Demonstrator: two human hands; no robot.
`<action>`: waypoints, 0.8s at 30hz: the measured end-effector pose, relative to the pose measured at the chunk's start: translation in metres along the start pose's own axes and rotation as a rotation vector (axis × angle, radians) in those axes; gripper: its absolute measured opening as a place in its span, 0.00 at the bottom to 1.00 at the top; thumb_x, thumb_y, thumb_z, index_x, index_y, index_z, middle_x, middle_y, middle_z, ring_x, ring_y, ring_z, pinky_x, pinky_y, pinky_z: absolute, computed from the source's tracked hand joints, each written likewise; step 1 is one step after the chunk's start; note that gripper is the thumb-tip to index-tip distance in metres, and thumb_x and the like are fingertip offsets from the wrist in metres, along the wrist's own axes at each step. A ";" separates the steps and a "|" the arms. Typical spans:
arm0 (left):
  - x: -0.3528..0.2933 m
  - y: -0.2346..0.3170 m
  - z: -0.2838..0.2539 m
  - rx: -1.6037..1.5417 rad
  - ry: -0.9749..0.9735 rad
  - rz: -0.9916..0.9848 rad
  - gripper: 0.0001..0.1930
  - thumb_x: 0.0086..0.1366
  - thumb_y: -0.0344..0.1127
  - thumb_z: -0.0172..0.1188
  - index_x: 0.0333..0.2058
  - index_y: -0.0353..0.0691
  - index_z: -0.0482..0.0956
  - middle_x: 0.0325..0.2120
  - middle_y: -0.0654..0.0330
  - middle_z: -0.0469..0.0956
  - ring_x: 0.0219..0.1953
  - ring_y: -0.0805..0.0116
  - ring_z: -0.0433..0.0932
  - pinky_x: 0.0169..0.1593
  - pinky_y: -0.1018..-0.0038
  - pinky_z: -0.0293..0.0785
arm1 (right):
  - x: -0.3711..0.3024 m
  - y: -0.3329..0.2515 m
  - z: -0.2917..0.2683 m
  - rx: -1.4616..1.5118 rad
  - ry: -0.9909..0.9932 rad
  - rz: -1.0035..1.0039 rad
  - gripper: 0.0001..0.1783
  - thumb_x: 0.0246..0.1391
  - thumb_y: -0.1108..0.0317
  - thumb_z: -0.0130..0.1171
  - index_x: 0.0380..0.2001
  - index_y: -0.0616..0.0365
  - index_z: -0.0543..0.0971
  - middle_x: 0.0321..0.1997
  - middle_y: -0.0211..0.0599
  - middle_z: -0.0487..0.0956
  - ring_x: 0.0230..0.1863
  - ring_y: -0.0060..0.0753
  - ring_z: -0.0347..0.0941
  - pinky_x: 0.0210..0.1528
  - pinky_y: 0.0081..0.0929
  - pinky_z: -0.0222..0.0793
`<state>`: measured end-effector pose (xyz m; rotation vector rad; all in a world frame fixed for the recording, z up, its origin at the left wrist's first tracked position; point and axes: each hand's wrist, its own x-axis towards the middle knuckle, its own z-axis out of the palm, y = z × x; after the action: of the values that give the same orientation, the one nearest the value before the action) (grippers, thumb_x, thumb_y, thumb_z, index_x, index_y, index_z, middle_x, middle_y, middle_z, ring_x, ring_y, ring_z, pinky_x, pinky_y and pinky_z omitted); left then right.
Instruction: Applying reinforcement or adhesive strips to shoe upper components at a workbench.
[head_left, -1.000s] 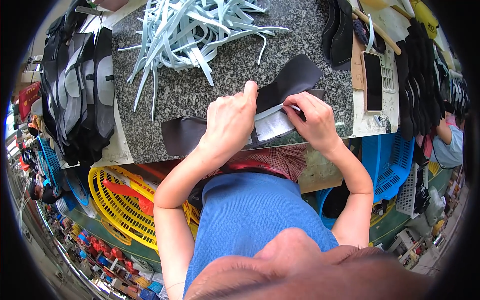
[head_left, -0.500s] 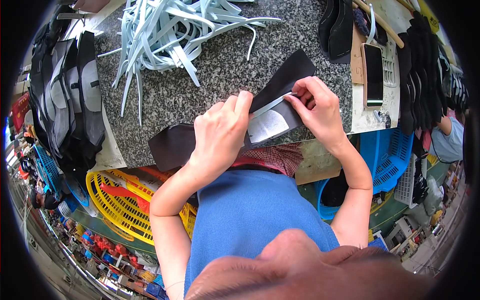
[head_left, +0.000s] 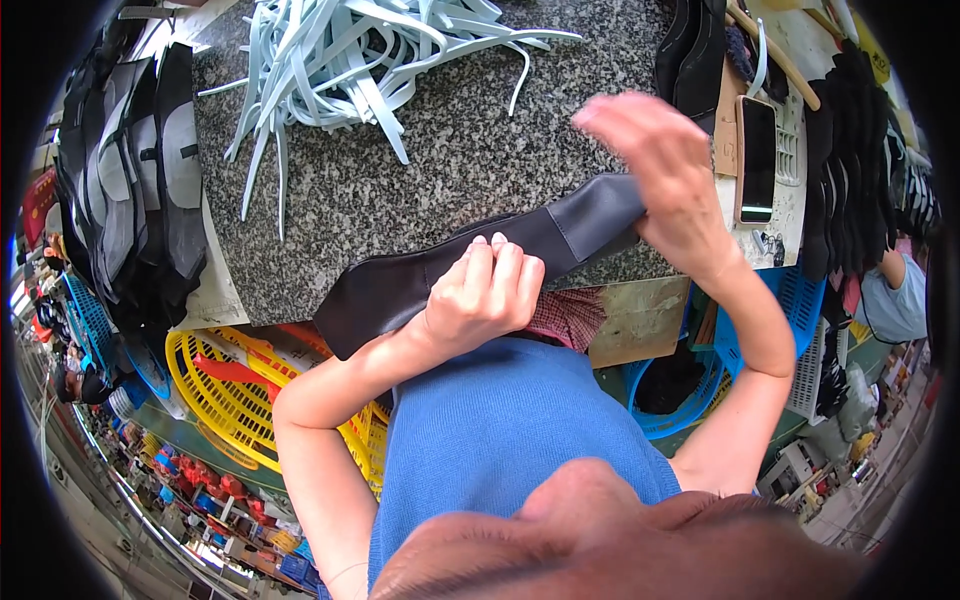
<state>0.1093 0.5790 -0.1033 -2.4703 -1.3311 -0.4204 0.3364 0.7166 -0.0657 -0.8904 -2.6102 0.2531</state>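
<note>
A long curved black leather piece (head_left: 400, 283) lies at the near edge of the speckled stone slab (head_left: 360, 190), its smooth side up and a seam near its right end. My left hand (head_left: 485, 290) has its fingers curled over the middle of this piece and grips its near edge. Above the piece's right end, my right hand (head_left: 668, 165) is raised, blurred at the fingertips, with fingers stretched out toward the left and nothing visible in them. The white patch and the pale strip on the piece's other side are hidden now.
A tangled heap of pale blue strips (head_left: 340, 60) lies at the far side. Stacks of black pieces stand left (head_left: 140, 170) and right (head_left: 850, 160). A phone (head_left: 756, 160) rests at the right. Below the slab are a yellow basket (head_left: 225, 400) and a blue basket (head_left: 800, 315).
The leather piece has been folded together and turned smooth side up, covering the white patch. My right hand has let go and lifted up; my left hand has moved nearer to me.
</note>
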 end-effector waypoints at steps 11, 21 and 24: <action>0.011 -0.002 -0.007 0.027 -0.051 0.050 0.04 0.55 0.31 0.62 0.24 0.42 0.76 0.24 0.61 0.77 0.27 0.71 0.80 0.38 0.76 0.84 | -0.020 0.012 0.023 -0.050 -0.009 -0.470 0.15 0.50 0.70 0.67 0.42 0.58 0.88 0.38 0.26 0.82 0.40 0.24 0.81 0.52 0.29 0.77; 0.012 -0.005 -0.008 0.098 -0.139 0.134 0.16 0.55 0.27 0.64 0.43 0.32 0.89 0.26 0.66 0.73 0.28 0.75 0.76 0.30 0.83 0.75 | -0.027 0.023 0.032 -0.076 0.069 -0.543 0.13 0.53 0.67 0.68 0.42 0.54 0.90 0.42 0.26 0.83 0.42 0.23 0.81 0.51 0.28 0.77; 0.015 -0.009 -0.011 0.074 -0.168 0.198 0.15 0.54 0.24 0.65 0.41 0.29 0.89 0.28 0.62 0.77 0.28 0.70 0.78 0.36 0.80 0.81 | -0.027 0.024 0.032 -0.083 0.063 -0.542 0.11 0.53 0.67 0.69 0.41 0.53 0.90 0.41 0.25 0.83 0.44 0.23 0.81 0.52 0.28 0.76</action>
<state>0.1086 0.5902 -0.0868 -2.5895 -1.1233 -0.1176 0.3566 0.7176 -0.1092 -0.1845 -2.6957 -0.0302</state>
